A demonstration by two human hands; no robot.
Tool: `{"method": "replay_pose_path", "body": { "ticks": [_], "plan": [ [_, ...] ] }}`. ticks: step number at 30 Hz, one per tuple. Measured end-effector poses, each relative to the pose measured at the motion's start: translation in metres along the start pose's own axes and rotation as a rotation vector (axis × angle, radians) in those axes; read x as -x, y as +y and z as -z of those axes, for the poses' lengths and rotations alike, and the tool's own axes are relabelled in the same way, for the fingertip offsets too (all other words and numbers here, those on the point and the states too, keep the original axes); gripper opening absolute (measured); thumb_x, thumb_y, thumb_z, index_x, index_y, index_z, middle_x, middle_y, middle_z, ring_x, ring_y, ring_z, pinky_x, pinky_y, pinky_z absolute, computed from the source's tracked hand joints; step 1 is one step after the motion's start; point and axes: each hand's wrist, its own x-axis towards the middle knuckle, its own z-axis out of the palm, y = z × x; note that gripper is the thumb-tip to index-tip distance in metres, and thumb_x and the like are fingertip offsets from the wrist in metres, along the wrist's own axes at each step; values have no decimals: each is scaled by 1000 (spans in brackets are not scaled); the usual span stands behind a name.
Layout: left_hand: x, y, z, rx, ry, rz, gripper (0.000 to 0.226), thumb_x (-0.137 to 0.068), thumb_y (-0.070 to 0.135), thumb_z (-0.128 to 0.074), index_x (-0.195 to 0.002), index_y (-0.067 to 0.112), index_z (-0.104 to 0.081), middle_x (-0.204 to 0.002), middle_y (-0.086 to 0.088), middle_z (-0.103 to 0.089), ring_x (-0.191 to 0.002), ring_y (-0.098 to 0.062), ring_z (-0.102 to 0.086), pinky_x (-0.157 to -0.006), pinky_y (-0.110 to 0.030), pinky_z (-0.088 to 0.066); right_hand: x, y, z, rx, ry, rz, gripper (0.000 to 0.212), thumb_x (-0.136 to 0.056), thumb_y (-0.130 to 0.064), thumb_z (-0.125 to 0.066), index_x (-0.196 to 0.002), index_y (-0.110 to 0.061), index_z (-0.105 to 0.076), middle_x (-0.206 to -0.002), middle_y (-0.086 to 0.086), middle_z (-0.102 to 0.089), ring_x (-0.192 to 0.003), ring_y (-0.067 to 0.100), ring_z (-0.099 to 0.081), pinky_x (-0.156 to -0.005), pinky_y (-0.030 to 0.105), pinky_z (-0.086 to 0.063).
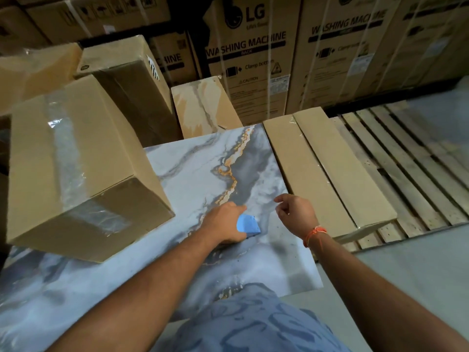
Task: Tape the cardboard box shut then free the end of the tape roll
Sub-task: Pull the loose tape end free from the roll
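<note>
The cardboard box (76,168) lies tilted on the left part of the marble-patterned table (198,168), with clear tape along its top and down its near end. My left hand (225,224) rests on the table to the right of the box, closed over a blue tape roll (247,226) that it mostly hides. My right hand (295,214) hovers a short way to the right with an orange thread on the wrist. Its thumb and forefinger pinch together, and a faint clear strip of tape shows between them.
Flat cardboard packs (327,171) lie along the table's right edge on a wooden pallet (406,158). More brown boxes (132,80) crowd behind the table, and tall washing-machine cartons (253,59) form a wall at the back. Grey floor (418,270) lies to the right.
</note>
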Motion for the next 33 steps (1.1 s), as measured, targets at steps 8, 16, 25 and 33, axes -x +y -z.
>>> {"method": "replay_pose_path", "body": {
  "ticks": [8, 16, 25, 33],
  "plan": [
    [-34, -13, 24, 466, -72, 105, 45, -92, 32, -68, -133, 16, -63, -119, -9, -69, -101, -23, -66, -80, -25, -44, 12, -28, -9, 127, -10, 73, 51, -82, -3, -53, -132, -16, -56, -80, 3, -74, -78, 29, -69, -72, 38, -56],
    [-52, -29, 19, 883, -125, -115, 33, -90, 5, -71, -123, 10, -69, -112, -11, -74, -99, -15, -68, -99, -36, -55, 17, -56, -22, 169, 36, 20, 55, -85, -4, -51, -139, -16, -48, -83, 3, -74, -79, 27, -68, -70, 35, -54],
    [-75, -34, 4, 883, -327, -281, 15, -91, 10, -72, -105, 16, -74, -97, 3, -73, -93, -11, -67, -82, -30, -56, 28, -73, -38, 183, 98, -69, 52, -87, -1, -53, -136, -14, -45, -88, 4, -74, -76, 29, -68, -67, 42, -56],
    [-86, -34, -7, 938, -336, -328, 10, -90, 16, -74, -99, 11, -72, -92, -9, -72, -89, -13, -65, -86, -34, -53, 35, -64, -46, 130, 192, -124, 59, -83, -4, -65, -137, -11, -42, -124, 10, -60, -107, 25, -61, -90, 31, -49]
  ]
}}
